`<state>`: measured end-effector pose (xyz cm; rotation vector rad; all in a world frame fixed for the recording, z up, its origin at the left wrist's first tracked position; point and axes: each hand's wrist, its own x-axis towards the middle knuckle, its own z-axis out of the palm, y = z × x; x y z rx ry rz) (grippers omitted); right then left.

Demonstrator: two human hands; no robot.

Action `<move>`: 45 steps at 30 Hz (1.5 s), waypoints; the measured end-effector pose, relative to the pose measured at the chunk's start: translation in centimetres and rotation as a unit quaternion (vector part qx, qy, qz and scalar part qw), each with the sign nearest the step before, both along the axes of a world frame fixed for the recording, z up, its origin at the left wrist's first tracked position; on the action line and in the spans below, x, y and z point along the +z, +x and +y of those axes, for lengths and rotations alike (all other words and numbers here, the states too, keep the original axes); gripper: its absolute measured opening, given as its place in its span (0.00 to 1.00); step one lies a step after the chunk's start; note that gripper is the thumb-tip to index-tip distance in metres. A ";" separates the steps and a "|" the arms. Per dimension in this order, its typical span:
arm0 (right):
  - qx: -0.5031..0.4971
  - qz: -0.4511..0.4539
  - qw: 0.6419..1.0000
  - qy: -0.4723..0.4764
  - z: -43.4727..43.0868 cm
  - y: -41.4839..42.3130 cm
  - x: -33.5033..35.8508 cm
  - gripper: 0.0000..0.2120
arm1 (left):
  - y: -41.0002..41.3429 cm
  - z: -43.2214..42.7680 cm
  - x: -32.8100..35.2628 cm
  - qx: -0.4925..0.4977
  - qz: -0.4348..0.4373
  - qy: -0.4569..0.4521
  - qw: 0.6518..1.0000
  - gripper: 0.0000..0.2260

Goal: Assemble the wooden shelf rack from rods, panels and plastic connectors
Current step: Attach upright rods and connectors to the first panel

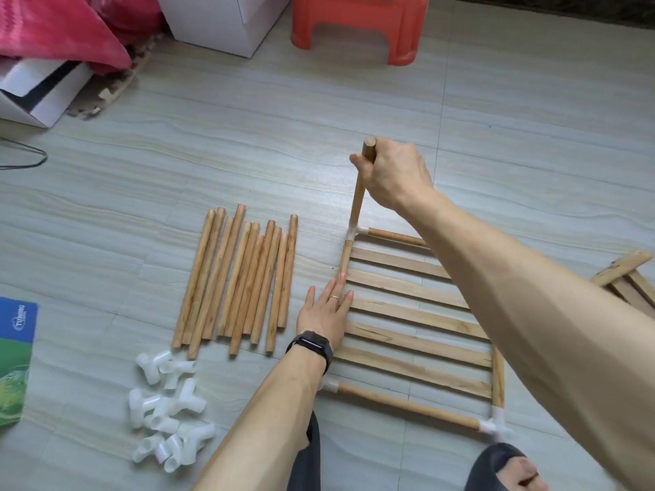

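I'm gripping the upright rod [357,203] near its top w/ my right hand [393,175], its foot sitting in the corner connector [355,232]. My left hand [324,313] is pressing flat, fingers straight, on the slatted panel [407,288].

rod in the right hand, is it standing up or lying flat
Standing up, leaning slightly. The rod ends below in the white corner connector, and the right hand grips its top.

At your far left, the blue and green box [16,356] carries the only readable word, printed sideways in white: "TUBORG".
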<state>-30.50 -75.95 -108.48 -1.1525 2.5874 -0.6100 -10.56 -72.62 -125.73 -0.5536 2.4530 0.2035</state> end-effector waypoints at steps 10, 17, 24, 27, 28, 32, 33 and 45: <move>-0.017 -0.046 0.976 0.212 11.0 3.7 -13.0 0.15 | 0.7 0.1 -0.5 -0.001 0.006 0.027 1.000 0.35; -0.009 -0.046 0.988 0.145 10.9 2.1 -13.1 0.10 | 0.5 -1.0 -1.4 0.021 0.001 0.035 0.999 0.37; 0.007 0.028 0.979 -0.203 -0.8 -1.1 0.6 0.18 | 0.4 -0.6 -1.0 0.021 -0.021 0.042 0.999 0.33; 0.033 0.125 0.971 -0.203 -4.3 -0.9 3.4 0.24 | 0.6 -0.6 -1.0 0.019 -0.017 0.039 0.999 0.31; 0.044 0.145 0.975 -0.162 -4.6 -0.7 3.2 0.24 | 0.6 -0.6 -1.0 0.016 -0.018 0.040 0.999 0.30; 0.073 0.126 0.989 0.011 -4.2 -0.6 -0.4 0.22 | 0.4 -0.7 -0.8 0.009 -0.031 0.043 0.999 0.28; 0.075 0.106 0.991 0.018 -4.4 -0.9 -0.6 0.22 | 0.4 -0.7 -0.8 0.009 -0.032 0.043 0.999 0.28; 0.052 0.177 0.980 -0.072 -5.4 -0.3 2.9 0.26 | 0.8 -0.8 -1.1 0.012 -0.012 0.054 0.998 0.28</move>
